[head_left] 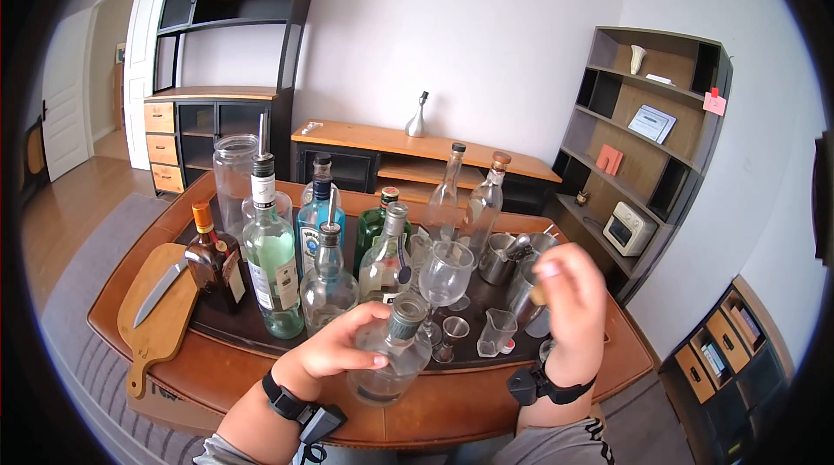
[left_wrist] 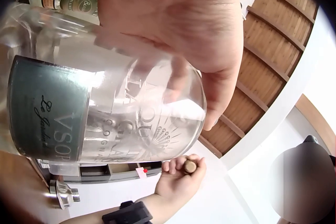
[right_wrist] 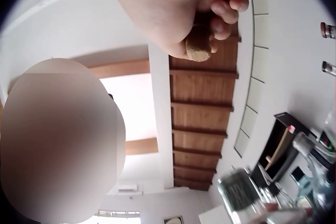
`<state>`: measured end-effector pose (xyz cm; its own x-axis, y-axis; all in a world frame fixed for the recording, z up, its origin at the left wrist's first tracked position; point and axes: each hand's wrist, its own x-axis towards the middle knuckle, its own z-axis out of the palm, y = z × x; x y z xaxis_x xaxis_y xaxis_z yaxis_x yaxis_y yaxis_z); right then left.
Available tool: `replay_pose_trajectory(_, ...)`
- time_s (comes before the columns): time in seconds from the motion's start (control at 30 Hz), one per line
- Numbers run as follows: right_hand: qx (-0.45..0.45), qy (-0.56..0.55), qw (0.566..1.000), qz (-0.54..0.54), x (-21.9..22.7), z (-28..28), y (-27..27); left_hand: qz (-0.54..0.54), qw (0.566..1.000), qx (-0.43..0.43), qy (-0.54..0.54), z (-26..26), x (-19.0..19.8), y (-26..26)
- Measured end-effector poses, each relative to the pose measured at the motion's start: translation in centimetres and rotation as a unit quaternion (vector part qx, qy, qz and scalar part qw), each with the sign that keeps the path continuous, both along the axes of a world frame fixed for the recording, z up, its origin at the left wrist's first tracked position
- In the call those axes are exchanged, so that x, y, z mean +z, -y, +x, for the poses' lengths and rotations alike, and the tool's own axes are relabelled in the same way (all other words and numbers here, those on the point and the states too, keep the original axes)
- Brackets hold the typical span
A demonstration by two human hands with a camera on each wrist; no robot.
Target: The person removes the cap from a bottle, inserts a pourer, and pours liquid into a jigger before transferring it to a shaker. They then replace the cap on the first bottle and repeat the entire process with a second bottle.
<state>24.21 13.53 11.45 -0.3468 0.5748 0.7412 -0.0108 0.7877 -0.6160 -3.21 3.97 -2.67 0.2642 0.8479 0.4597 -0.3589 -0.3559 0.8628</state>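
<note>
My left hand (head_left: 334, 345) grips a clear glass cognac bottle (head_left: 379, 382) by its shoulder, near the front edge of the tray table. The bottle's mouth is uncovered, and a dark "VSOP" label (left_wrist: 50, 111) shows in the left wrist view. Raised over the right side of the table, my right hand (head_left: 572, 296) pinches a cork stopper (right_wrist: 198, 50) between thumb and curled fingers. Below and between the hands stand a small metal jigger (head_left: 450, 339) and a little glass pitcher (head_left: 497, 333). A stemmed glass (head_left: 446, 274) is just behind the bottle.
Several liquor bottles crowd the left and middle, among them a green-tinted one (head_left: 274, 270) with a pourer. A knife (head_left: 160, 293) lies on a wooden board (head_left: 149, 326) at the left. Metal shaker cups (head_left: 498, 263) stand right of centre, beside tall corked bottles (head_left: 482, 204).
</note>
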Motion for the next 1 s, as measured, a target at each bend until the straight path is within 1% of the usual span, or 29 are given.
replay_pose_trajectory(0.07, 0.041, 0.140, 0.989, -0.027, -1.0, -0.5, -0.7, 0.000, 1.000, -0.004, 0.003, -0.2, -0.3, -0.1)
replay_pose_trajectory(0.1, 0.065, 0.201, 0.977, -0.011, -2.2, -0.6, -1.6, 0.001, 1.000, -0.006, 0.005, -0.2, -0.4, -0.2)
replay_pose_trajectory(0.17, 0.107, 0.287, 0.951, 0.032, -4.3, -1.1, -2.2, 0.012, 1.000, 0.013, -0.006, -0.1, -0.3, -0.2)
replay_pose_trajectory(0.2, 0.125, 0.323, 0.938, 0.026, -4.9, -1.4, -1.8, 0.021, 0.999, 0.023, -0.016, -0.1, -0.2, -0.1)
replay_pose_trajectory(0.23, 0.142, 0.358, 0.923, 0.020, -5.7, -1.7, -1.5, 0.030, 0.999, 0.034, -0.027, -0.1, -0.1, -0.2)
replay_pose_trajectory(0.27, 0.163, 0.386, 0.908, 0.024, -6.8, -2.1, -1.5, 0.017, 0.999, 0.029, -0.012, -0.2, -0.5, -0.2)
replay_pose_trajectory(0.3, 0.165, 0.419, 0.892, 0.033, -7.6, -2.3, -1.5, 0.007, 0.999, 0.034, -0.018, -0.3, -0.4, -0.1)
replay_pose_trajectory(0.37, 0.198, 0.443, 0.873, 0.054, -10.2, -2.9, -2.4, -0.012, 0.999, 0.040, -0.030, -0.4, -0.1, 0.2)
replay_pose_trajectory(0.4, 0.206, 0.462, 0.861, 0.044, -10.6, -3.2, -2.4, -0.019, 0.998, 0.045, -0.036, -0.7, -0.4, 0.1)
replay_pose_trajectory(0.47, 0.218, 0.500, 0.838, 0.022, -11.2, -3.8, -2.3, -0.024, 0.999, 0.036, -0.007, -0.2, 0.3, 0.4)
replay_pose_trajectory(0.53, 0.247, 0.477, 0.843, 0.033, -14.8, -4.9, -3.6, -0.018, 0.999, 0.036, 0.015, 0.3, 0.7, 0.5)
replay_pose_trajectory(0.57, 0.262, 0.466, 0.844, 0.039, -16.2, -5.5, -4.1, -0.015, 0.999, 0.046, 0.001, 0.2, 0.6, 0.4)
replay_pose_trajectory(0.63, 0.254, 0.444, 0.858, 0.044, -18.1, -6.3, -4.5, -0.026, 0.999, 0.040, 0.012, 0.6, 1.1, 0.6)
replay_pose_trajectory(0.67, 0.252, 0.434, 0.864, 0.047, -18.4, -6.6, -4.4, -0.021, 0.999, 0.038, 0.011, 0.6, 1.1, 0.4)
replay_pose_trajectory(0.73, 0.238, 0.449, 0.861, 0.022, -17.9, -6.8, -4.3, -0.012, 0.999, 0.037, 0.008, 0.4, 0.8, 0.3)
replay_pose_trajectory(0.8, 0.219, 0.462, 0.859, 0.002, -17.5, -7.1, -4.2, -0.023, 0.999, 0.039, 0.009, 0.4, 0.7, 0.4)
replay_pose_trajectory(0.9, 0.215, 0.446, 0.869, 0.004, -17.9, -7.3, -4.3, -0.040, 0.998, 0.050, 0.007, 0.4, 0.9, 0.4)
replay_pose_trajectory(1.0, 0.194, 0.365, 0.910, 0.042, -17.7, -6.7, -3.7, -0.049, 0.997, 0.059, 0.006, 0.3, 0.8, 0.5)
